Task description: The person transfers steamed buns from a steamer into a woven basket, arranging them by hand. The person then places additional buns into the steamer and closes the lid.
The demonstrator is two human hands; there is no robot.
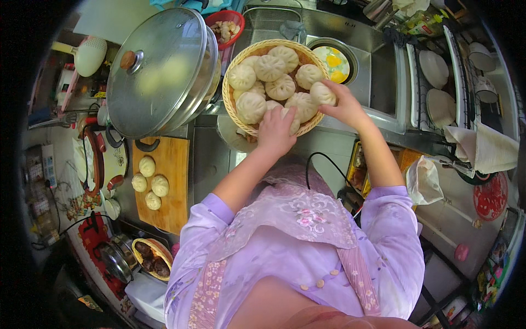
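A round woven basket [230,110] holds several white pleated steamed buns [269,68]. At its right rim, my right hand [347,106] has a smooth-sided bun [323,94] between thumb and fingers. My left hand [276,130] reaches over the basket's near rim, its fingers curled around another bun [291,123] that they partly hide. To the left stands a large metal steamer pot [211,68] under a domed glass lid [160,98] with a wooden knob; pale shapes show dimly through the lid. Several smaller buns [160,185] sit on a wooden cutting board [166,216] nearer me.
Behind the basket are a red bowl [242,22] of pale pieces and a steel sink [380,78] with a patterned dish [331,61]. A dish rack [413,88] stands at right. A small basket [166,255] of dark items lies lower left.
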